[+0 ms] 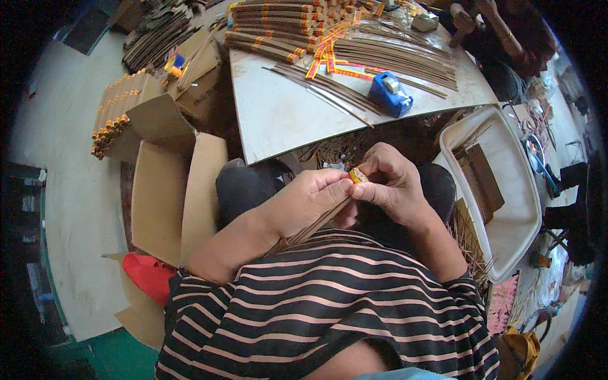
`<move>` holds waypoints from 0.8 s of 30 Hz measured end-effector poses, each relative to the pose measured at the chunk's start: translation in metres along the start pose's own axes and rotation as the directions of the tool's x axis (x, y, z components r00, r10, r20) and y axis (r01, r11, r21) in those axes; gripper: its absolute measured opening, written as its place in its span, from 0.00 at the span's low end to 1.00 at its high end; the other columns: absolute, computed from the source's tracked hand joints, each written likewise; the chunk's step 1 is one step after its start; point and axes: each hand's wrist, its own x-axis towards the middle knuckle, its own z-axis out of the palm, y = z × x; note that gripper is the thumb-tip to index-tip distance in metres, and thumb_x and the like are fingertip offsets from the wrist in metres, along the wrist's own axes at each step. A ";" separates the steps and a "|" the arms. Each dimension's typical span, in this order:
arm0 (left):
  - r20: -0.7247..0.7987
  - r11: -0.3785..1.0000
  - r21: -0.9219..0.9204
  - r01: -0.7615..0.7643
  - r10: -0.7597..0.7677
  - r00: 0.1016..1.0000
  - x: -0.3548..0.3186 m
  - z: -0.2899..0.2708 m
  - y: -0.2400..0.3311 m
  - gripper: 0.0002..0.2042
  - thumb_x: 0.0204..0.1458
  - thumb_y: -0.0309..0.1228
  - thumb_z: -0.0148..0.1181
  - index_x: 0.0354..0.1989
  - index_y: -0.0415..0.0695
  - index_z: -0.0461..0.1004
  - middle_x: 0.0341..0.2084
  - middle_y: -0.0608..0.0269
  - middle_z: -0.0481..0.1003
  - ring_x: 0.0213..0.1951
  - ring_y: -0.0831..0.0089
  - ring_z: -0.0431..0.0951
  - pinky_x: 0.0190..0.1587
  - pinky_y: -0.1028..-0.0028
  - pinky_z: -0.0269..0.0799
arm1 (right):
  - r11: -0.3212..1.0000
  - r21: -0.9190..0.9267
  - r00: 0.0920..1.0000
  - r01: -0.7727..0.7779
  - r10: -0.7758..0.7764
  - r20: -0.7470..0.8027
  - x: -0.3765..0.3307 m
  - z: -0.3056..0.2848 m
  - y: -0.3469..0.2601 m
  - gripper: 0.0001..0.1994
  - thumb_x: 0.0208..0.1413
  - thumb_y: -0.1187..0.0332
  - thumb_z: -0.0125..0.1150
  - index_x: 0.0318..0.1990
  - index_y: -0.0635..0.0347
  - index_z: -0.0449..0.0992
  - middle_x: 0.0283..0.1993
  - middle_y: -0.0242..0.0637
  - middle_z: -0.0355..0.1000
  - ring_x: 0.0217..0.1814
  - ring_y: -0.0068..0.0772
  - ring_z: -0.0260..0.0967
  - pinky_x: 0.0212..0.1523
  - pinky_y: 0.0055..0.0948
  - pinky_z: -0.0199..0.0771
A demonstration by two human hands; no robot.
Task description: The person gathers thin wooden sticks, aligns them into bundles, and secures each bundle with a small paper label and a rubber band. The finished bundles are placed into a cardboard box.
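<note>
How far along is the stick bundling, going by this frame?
Done: banded bundles are stacked at the table's far end, with more in the open box on the left. In hand: the left hand grips a thin bundle while the right hand pinches a yellow-orange band at its tip. Left: loose sticks and unused bands lie beside the blue tape dispenser.

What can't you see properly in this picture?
Head view only:
- Stick bundle: its lower end is hidden behind the left hand.
- Yellow band: mostly covered by the right hand fingertips.
- Another person: cut off by the top edge.
- Tray contents: too blurred to tell.
</note>
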 end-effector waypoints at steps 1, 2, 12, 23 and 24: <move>-0.001 1.000 -0.014 0.025 -0.025 1.000 0.001 0.000 0.001 0.16 0.58 0.41 0.44 0.39 0.39 0.66 0.25 0.66 0.70 0.25 0.82 0.69 0.28 0.84 0.66 | 0.999 0.021 0.999 -0.032 0.032 0.000 0.000 -0.002 0.000 0.14 0.37 0.64 0.70 0.24 0.62 0.71 0.25 0.31 0.61 0.26 0.22 0.59 0.25 0.19 0.60; -0.002 0.998 -0.028 0.050 -0.050 0.999 0.003 0.001 0.001 0.17 0.57 0.43 0.44 0.39 0.40 0.66 0.24 0.66 0.70 0.23 0.82 0.69 0.26 0.85 0.65 | 1.000 0.024 1.000 -0.018 0.018 -0.003 0.001 -0.004 0.002 0.14 0.37 0.64 0.70 0.24 0.62 0.71 0.25 0.31 0.61 0.26 0.22 0.59 0.25 0.20 0.60; -0.208 0.991 0.128 -0.043 0.069 0.976 0.043 -0.014 0.024 0.18 0.57 0.47 0.41 0.34 0.43 0.66 0.18 0.71 0.67 0.15 0.87 0.62 0.18 0.87 0.57 | 0.952 -0.087 0.917 -0.292 0.253 -0.308 0.053 -0.069 0.051 0.11 0.53 0.64 0.54 0.35 0.65 0.72 0.29 0.30 0.67 0.31 0.19 0.62 0.34 0.19 0.63; -0.191 0.940 -0.178 -0.290 0.256 0.948 0.212 -0.079 0.040 0.18 0.56 0.45 0.45 0.33 0.40 0.64 0.29 0.54 0.74 0.14 0.82 0.64 0.16 0.83 0.60 | 0.595 -0.425 0.695 -0.682 0.708 -0.125 0.120 -0.153 0.133 0.15 0.44 0.63 0.61 0.33 0.68 0.75 0.22 0.32 0.68 0.22 0.22 0.61 0.24 0.24 0.61; -0.197 0.941 -0.197 -0.274 0.235 0.952 0.224 -0.083 0.037 0.17 0.56 0.45 0.45 0.34 0.40 0.64 0.29 0.53 0.73 0.14 0.82 0.65 0.15 0.83 0.60 | 0.603 -0.402 0.692 -0.689 0.713 -0.117 0.120 -0.153 0.134 0.14 0.44 0.63 0.61 0.32 0.68 0.75 0.21 0.31 0.67 0.22 0.22 0.60 0.23 0.23 0.61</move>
